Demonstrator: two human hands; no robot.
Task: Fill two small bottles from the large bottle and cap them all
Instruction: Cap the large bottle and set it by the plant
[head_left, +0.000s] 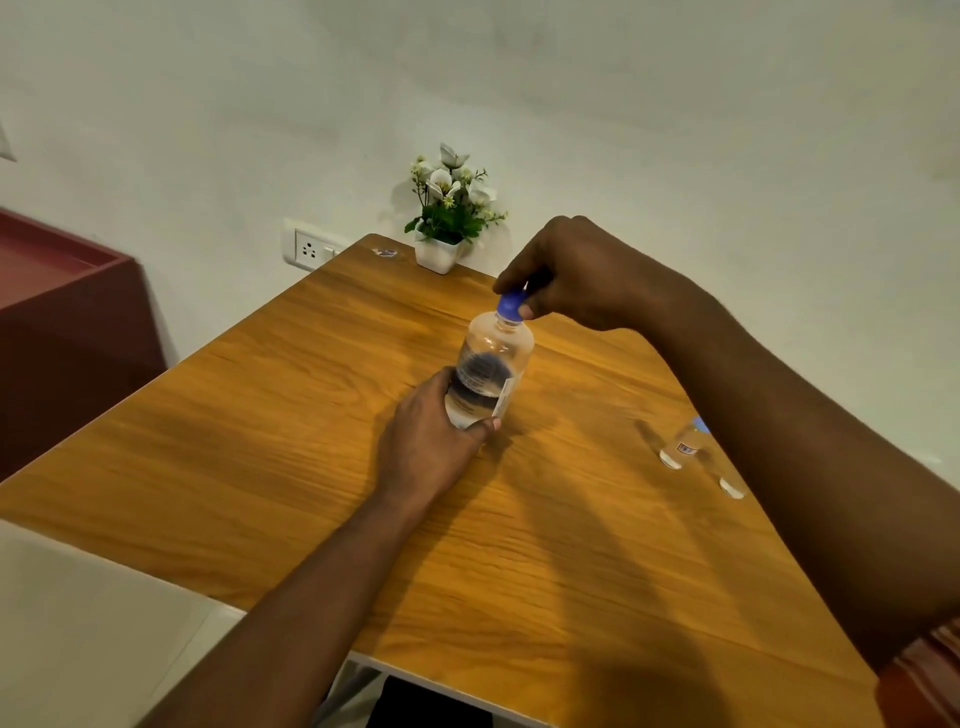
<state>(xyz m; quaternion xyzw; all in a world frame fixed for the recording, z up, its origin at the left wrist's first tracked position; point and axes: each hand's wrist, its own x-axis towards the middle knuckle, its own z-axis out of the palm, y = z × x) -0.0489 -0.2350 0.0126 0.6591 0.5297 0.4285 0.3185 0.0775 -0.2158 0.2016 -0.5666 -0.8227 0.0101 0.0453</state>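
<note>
Left hand (426, 441) clasping large bottle (491, 371), right hand (576, 275) pinching blue cap (511, 303); wooden table (311, 441), white wall (675, 130)

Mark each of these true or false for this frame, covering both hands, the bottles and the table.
1. The left hand holds the large bottle by its lower body. True.
2. The right hand rests flat on the table. False: its fingers pinch the blue cap on the large bottle.
3. The large bottle lies on its side. False: it stands roughly upright.
4. Two small bottles stand near the table's right edge, partly hidden by the right forearm. True.
5. A flower pot sits at the far edge. True.
</note>
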